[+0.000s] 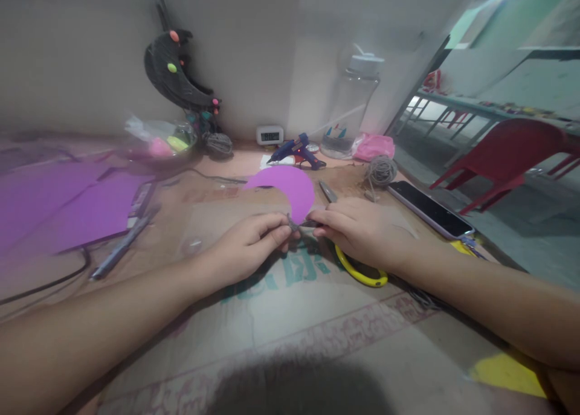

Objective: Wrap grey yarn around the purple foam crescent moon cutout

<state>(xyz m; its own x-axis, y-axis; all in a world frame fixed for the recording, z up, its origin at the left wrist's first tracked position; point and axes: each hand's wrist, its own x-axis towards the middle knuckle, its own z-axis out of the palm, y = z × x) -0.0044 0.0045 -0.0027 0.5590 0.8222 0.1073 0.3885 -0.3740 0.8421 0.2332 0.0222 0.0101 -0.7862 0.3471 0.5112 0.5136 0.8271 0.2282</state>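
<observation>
A purple paper crescent (301, 188) stands up between my hands, its lower tip down at my fingers. Grey yarn (293, 225) is wound around that tip. My left hand (256, 240) is closed, pinching the wrapped tip between thumb and fingers. On the other side, my right hand (351, 228) is closed on a grey strand of the yarn close to the tip. Scissors with yellow handles (360, 275) lie beneath my right hand, their blade showing beyond it.
Behind are a blue glue gun (296, 150), a small clock (269, 135), a clear bottle (348, 107) and a yarn ball (381, 171). A phone (430, 209) lies right. Purple sheets (90, 203) and a pen (124, 246) lie left. A black crescent (167, 70) hangs on the wall.
</observation>
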